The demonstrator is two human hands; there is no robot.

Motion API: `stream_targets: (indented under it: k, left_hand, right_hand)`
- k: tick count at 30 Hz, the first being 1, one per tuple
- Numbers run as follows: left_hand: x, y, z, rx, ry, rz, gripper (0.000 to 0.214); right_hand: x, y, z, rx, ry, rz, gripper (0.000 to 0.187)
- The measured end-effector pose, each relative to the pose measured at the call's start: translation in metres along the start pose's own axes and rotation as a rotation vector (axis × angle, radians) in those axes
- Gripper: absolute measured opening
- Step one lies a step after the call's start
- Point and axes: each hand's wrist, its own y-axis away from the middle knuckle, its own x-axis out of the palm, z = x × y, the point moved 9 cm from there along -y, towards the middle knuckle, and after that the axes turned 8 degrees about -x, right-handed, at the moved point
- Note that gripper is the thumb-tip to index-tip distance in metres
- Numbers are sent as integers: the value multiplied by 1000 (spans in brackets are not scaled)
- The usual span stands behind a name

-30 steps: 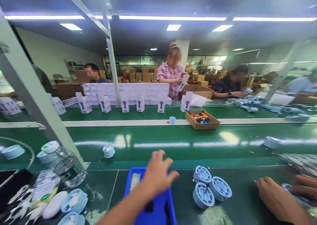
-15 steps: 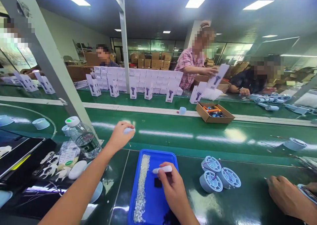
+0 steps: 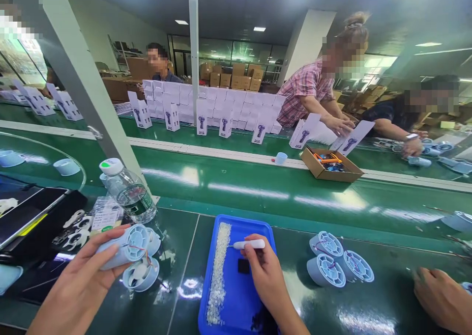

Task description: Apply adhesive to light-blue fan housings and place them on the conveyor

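My left hand is closed round a pale blue round fan housing with thin wires, held just above the bench at lower left. A second housing lies on the bench right under it. My right hand pinches a small white pen-like tool over the blue tray. The tool's tip points left toward a strip of tiny white granules in the tray. A small black square lies in the tray beside my fingers.
Three more housings sit right of the tray, and another person's hand rests at lower right. A water bottle and a dark tablet stand at left. Across the green conveyor are white product boxes, a cardboard box and three workers.
My left hand drew back from the conveyor to the lower left, carrying the blue housing. My right hand with the white tool stayed over the tray. The view tilted down.
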Motion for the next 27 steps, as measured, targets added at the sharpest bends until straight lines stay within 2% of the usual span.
stream_targets:
  k: [3, 6, 11, 15, 21, 27]
  left_hand:
    - [-3, 5, 3, -13, 42, -32, 37]
    - [5, 12, 4, -17, 54, -28, 38]
    - [14, 19, 6, -25, 12, -14, 35]
    - [7, 17, 11, -39, 13, -40, 37]
    - [-6, 11, 16, -58, -1, -60, 38]
    - [-12, 10, 18, -70, 6, -83, 37]
  right_hand:
    - [-2, -1, 3, -10, 30, -17, 40]
    - [-4, 1, 7, -28, 59, -27, 36]
    - [5, 5, 9, -60, 55, 90, 28]
    - [-4, 4, 8, -130, 101, 7, 24]
    - [-3, 3, -6, -56, 82, 29, 30]
    - [-1, 2, 3, -64, 83, 22, 29]
